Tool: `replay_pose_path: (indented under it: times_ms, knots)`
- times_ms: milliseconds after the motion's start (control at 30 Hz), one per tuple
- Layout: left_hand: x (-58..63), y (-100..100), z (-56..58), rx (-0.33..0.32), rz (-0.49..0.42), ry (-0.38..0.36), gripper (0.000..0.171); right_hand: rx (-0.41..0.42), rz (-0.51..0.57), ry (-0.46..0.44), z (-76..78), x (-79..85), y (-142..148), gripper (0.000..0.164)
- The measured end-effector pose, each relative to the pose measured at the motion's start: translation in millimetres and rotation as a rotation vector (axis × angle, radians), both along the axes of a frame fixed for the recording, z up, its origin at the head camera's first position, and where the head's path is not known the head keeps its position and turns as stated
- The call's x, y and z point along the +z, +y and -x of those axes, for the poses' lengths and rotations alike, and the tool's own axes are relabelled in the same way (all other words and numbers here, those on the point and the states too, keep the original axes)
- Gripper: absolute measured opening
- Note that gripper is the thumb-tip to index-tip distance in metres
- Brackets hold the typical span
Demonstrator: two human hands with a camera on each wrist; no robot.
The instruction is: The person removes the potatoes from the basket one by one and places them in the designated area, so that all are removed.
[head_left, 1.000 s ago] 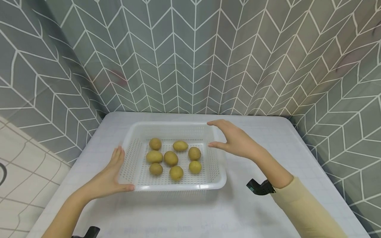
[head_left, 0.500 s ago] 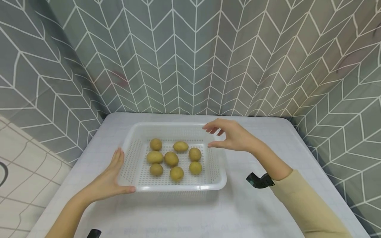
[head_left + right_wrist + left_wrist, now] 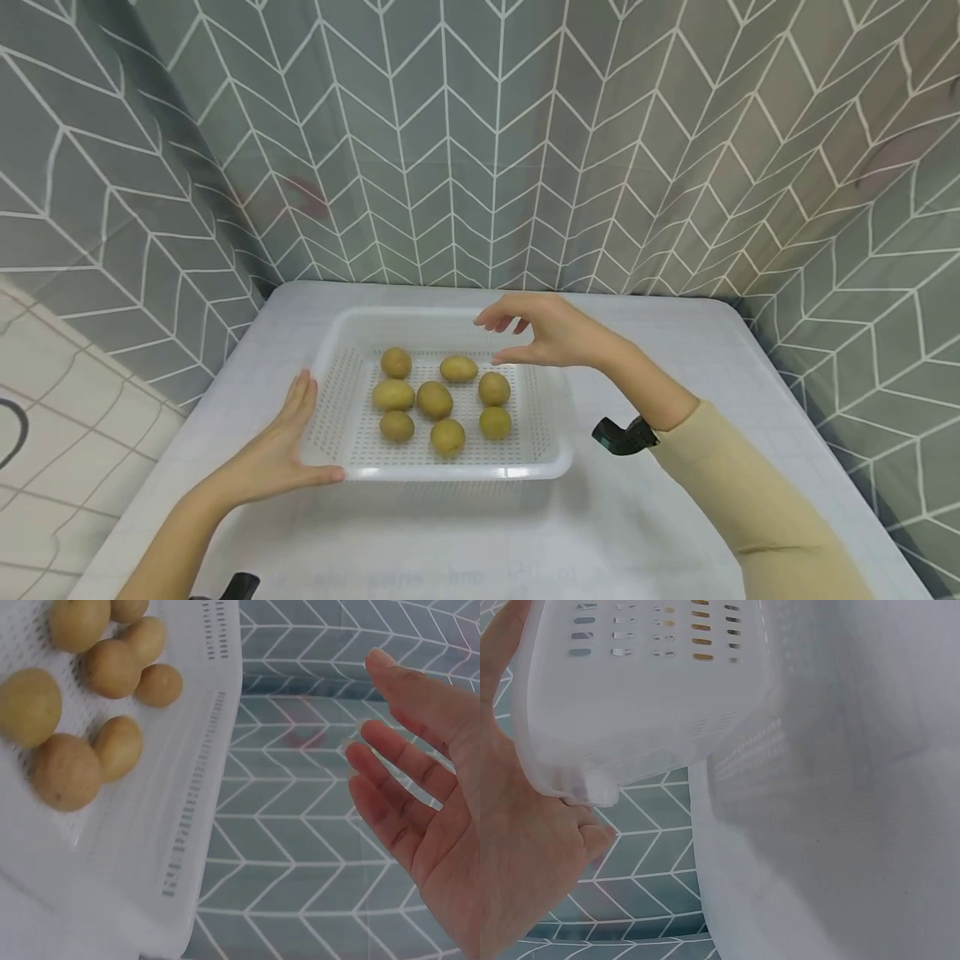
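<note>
A white perforated plastic basket sits on the white-covered table with several yellowish potatoes spread over its bottom. At the basket's left side my left hand holds the rim, its thumb along the front edge and its fingers along the left edge. The left wrist view shows the left hand with fingers bent under the rim. Over the basket's back right part hovers my right hand, its fingers loosely curved and apart from the thumb. In the right wrist view the right hand holds nothing, away from the potatoes.
Grey-green chevron-patterned curtains enclose the table at the back and sides. The white tabletop extends around the basket. Pale floor tiles show at the left.
My right hand has moved left, from the basket's right rim to above its inside. The left hand stays at the left rim, and the potatoes lie as before.
</note>
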State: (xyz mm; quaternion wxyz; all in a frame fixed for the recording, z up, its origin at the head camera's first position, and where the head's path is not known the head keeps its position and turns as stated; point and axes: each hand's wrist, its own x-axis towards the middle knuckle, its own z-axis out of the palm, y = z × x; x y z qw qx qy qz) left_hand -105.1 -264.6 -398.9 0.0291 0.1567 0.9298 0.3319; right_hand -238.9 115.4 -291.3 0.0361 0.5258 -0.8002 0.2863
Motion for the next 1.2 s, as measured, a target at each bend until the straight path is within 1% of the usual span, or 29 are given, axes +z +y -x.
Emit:
replay_pose_path:
  times_ms: [167,333,433,533,733,967,1200]
  knots:
    - [1.0,0,0.8,-0.006,-0.022,0.005,0.131,0.071,-0.016,-0.001,5.3,3.5,-19,0.045]
    - [-2.6,0,1.6,-0.004,-0.025,-0.002,0.132,0.133,-0.032,-0.004,9.4,3.6,-34,0.041]
    - [-4.1,0,1.3,0.004,-0.017,-0.002,0.132,0.142,-0.060,-0.016,12.7,1.7,-42,0.039]
    - [-4.0,0,1.0,0.009,-0.011,0.002,0.133,0.129,-0.102,-0.036,16.9,-1.8,-51,0.039]
    - [-3.1,0,-0.2,0.009,-0.014,-0.001,0.132,0.106,-0.162,-0.100,27.4,-15.3,-64,0.040]
    - [-3.6,0,-1.7,0.008,-0.027,-0.004,0.132,0.084,-0.224,-0.172,41.9,-37.2,-75,0.039]
    - [-3.4,0,-0.6,0.011,-0.010,-0.002,0.132,0.067,-0.233,-0.221,52.2,-57.6,-80,0.036]
